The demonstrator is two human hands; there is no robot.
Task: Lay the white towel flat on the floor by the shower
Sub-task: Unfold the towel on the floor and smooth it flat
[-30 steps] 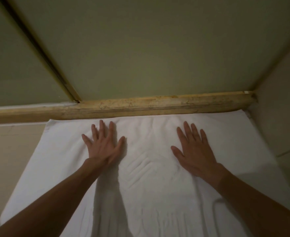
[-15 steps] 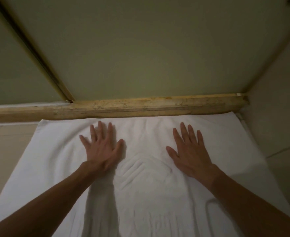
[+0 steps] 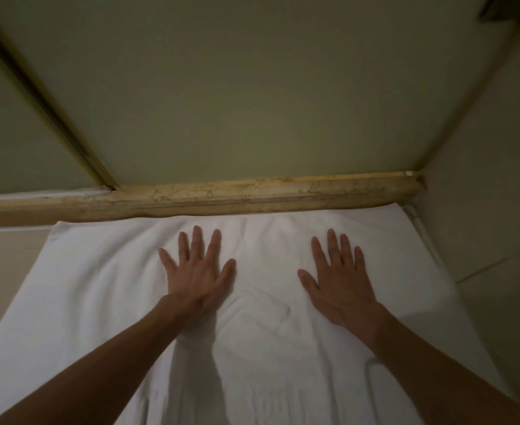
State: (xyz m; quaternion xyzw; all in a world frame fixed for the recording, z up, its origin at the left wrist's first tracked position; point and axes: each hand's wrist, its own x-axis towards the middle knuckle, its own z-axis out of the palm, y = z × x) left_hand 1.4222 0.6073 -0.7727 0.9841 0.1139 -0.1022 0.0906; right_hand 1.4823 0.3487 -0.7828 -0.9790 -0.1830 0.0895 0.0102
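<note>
The white towel (image 3: 99, 286) lies spread on the floor, its far edge against the shower's stone threshold (image 3: 222, 197). A raised woven pattern shows in its middle, with faint creases around it. My left hand (image 3: 195, 274) rests palm down on the towel left of centre, fingers spread. Right of centre, my right hand (image 3: 338, 283) presses flat on the cloth in the same way. Neither hand grips anything.
The frosted shower door (image 3: 252, 87) rises behind the threshold, with a metal frame strip (image 3: 53, 111) at the left. A tiled wall (image 3: 497, 210) borders the towel's right edge. Beige floor tile (image 3: 4, 265) shows at the left.
Both hands stay flat on the towel, and they sit slightly nearer to me on it than a second ago. The view has shifted a little, so the towel's left corner appears farther left.
</note>
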